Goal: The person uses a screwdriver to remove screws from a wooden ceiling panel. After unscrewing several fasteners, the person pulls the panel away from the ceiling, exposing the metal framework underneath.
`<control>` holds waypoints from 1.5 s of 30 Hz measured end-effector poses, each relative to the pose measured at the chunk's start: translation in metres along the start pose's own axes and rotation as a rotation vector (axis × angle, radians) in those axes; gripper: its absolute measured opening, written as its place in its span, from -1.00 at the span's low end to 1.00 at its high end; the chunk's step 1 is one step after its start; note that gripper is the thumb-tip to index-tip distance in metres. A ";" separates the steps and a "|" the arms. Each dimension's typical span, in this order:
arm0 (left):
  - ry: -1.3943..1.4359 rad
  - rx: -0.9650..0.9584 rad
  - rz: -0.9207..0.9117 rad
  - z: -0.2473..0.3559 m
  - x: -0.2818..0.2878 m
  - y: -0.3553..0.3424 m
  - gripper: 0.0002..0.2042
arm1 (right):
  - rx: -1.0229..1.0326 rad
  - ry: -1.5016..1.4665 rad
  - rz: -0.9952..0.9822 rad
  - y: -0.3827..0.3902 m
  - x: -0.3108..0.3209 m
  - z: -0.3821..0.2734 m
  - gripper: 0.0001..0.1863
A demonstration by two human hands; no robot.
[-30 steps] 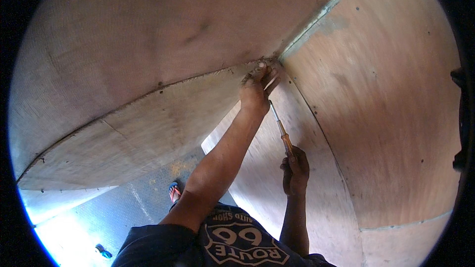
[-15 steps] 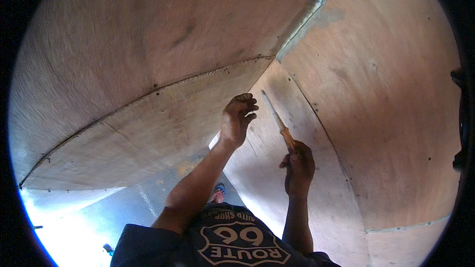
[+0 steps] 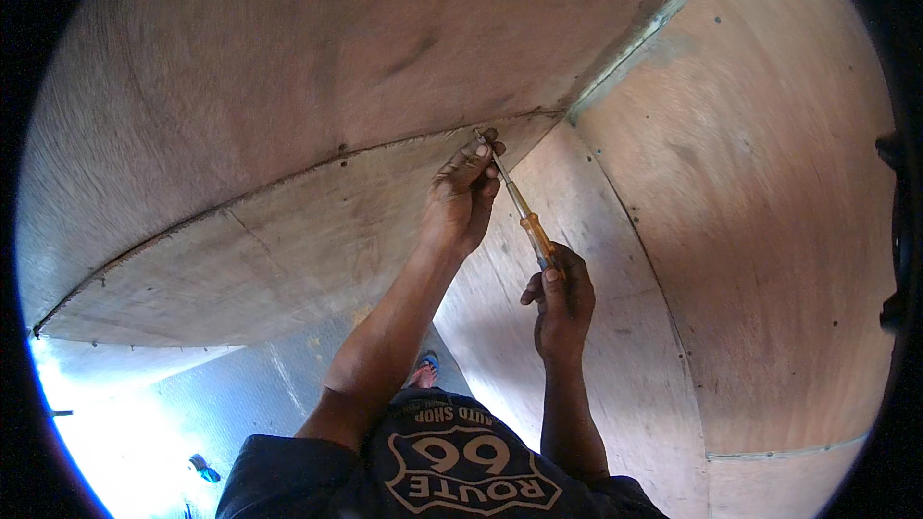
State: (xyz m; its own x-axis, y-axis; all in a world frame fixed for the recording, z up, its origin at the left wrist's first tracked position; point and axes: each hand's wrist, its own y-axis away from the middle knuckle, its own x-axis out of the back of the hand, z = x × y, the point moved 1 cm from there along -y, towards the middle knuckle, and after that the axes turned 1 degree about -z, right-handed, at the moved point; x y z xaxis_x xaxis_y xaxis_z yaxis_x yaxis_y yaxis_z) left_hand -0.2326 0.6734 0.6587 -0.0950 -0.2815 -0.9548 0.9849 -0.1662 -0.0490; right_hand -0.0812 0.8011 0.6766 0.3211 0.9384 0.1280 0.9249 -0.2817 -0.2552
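A screwdriver (image 3: 535, 233) with an amber handle and a long metal shaft slants up and left in front of me. My right hand (image 3: 565, 308) is closed round the lower part of its handle. Near the tip, the fingers of my left hand (image 3: 464, 194) close about the shaft, just under the dark curved seam (image 3: 399, 143) between two wooden panels. Those fingers hide most of the tip; whether a small fastener is there too, I cannot tell.
Large curved plywood panels (image 3: 288, 58) rise overhead and at the right (image 3: 779, 231). A pale filled seam (image 3: 663, 19) runs up from the corner where they meet. Below are grey floor (image 3: 327, 365), a foot in a sandal (image 3: 426, 365) and bright light at the lower left.
The screwdriver has come up and left together with my right hand. My left hand has risen to the seam and closed round the shaft near the tip. The view has shifted slightly.
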 end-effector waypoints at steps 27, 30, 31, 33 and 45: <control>-0.224 0.081 0.031 0.002 0.002 0.010 -0.82 | 0.566 0.698 0.231 -0.001 -0.007 -0.017 -0.77; -0.224 0.077 -0.017 -0.002 0.002 0.012 -0.81 | 0.704 0.676 0.141 -0.003 -0.015 -0.026 -0.75; -0.177 0.067 -0.001 -0.003 0.002 0.012 -0.82 | 0.447 0.458 0.158 -0.002 -0.018 -0.028 -0.75; -0.129 0.073 0.020 -0.003 0.001 0.012 -0.81 | -0.115 -0.039 0.172 0.001 -0.019 -0.031 -0.70; -0.249 0.017 -0.031 -0.006 -0.005 0.013 -0.81 | 0.187 0.134 0.234 0.006 -0.012 -0.007 -0.72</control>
State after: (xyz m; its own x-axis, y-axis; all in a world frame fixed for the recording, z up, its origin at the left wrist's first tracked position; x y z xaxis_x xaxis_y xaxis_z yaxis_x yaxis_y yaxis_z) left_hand -0.2181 0.6778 0.6612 -0.1601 -0.4995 -0.8514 0.9786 -0.1935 -0.0705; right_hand -0.0781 0.7864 0.6806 0.5558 0.8144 0.1671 0.7735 -0.4329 -0.4628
